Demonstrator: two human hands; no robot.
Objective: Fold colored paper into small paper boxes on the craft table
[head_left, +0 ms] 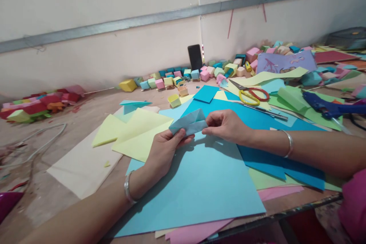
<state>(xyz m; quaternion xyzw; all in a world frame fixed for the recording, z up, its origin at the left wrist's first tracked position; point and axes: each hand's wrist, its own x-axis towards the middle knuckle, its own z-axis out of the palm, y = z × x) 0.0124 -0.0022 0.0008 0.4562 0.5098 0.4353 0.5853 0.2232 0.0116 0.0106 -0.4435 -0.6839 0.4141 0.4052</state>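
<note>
Holding one folded light-blue paper (188, 122), both hands grasp it above the bench (97, 108). The left hand (163, 148) clasps the left end, thumb laid on the near face and fingers passing beneath. The right hand (228, 126) pinches the right end between thumb and forefinger, the other fingers curled inward; how firmly it presses cannot be determined. The paper's long axis runs crosswise from the left grip to the right grip, its peaked edge pointing away. Neither hand is nearer: each is in contact.

Below the two grips lies a large light-blue sheet (197, 187). Just beyond and left of the left grip is a creased pale-yellow sheet (143, 131). A dark-blue sheet (257, 164) extends right of the right grip. Beyond that grip, to its right, rest scissors (248, 90). Well beyond both grips stand small paper boxes (159, 83) and an upright phone (195, 57).
</note>
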